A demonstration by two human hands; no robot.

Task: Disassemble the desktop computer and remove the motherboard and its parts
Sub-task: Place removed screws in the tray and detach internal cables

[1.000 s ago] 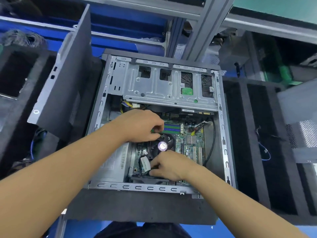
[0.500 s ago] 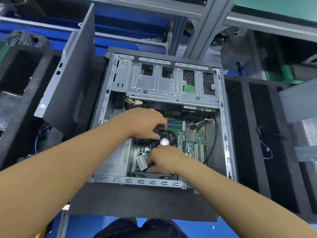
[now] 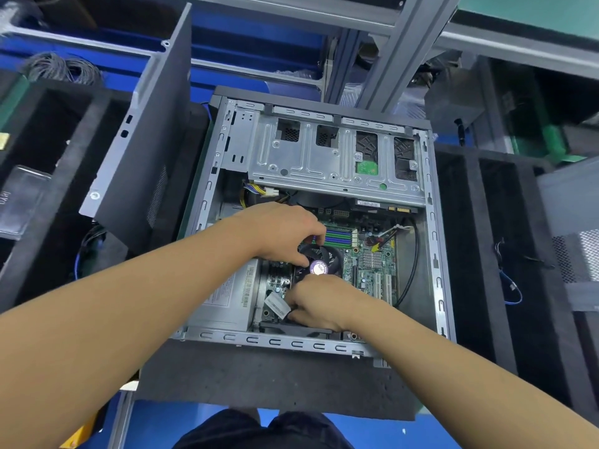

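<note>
An open desktop case (image 3: 434, 260) lies on its side on a black foam pad. Inside it sits the green motherboard (image 3: 372, 260) with memory sticks (image 3: 338, 236) and a round black CPU cooler fan (image 3: 319, 259) bearing a purple label. My left hand (image 3: 282, 231) reaches in from the left, its curled fingers and thumb gripping the far-left rim of the fan. My right hand (image 3: 319, 301) grips the near side of the cooler, fingers curled down beside a white-tagged cable (image 3: 277, 304). The cooler's base is hidden by both hands.
A silver drive cage (image 3: 334, 157) spans the far half of the case. The power supply (image 3: 227, 299) sits at the near left. The removed side panel (image 3: 142, 150) leans at the left. Black foam trays (image 3: 505, 254) flank both sides; a black cable (image 3: 413, 254) loops along the board's right.
My left hand slid from the memory sticks down onto the fan's rim. My right hand moved up against the cooler's near side. The view shifted slightly.
</note>
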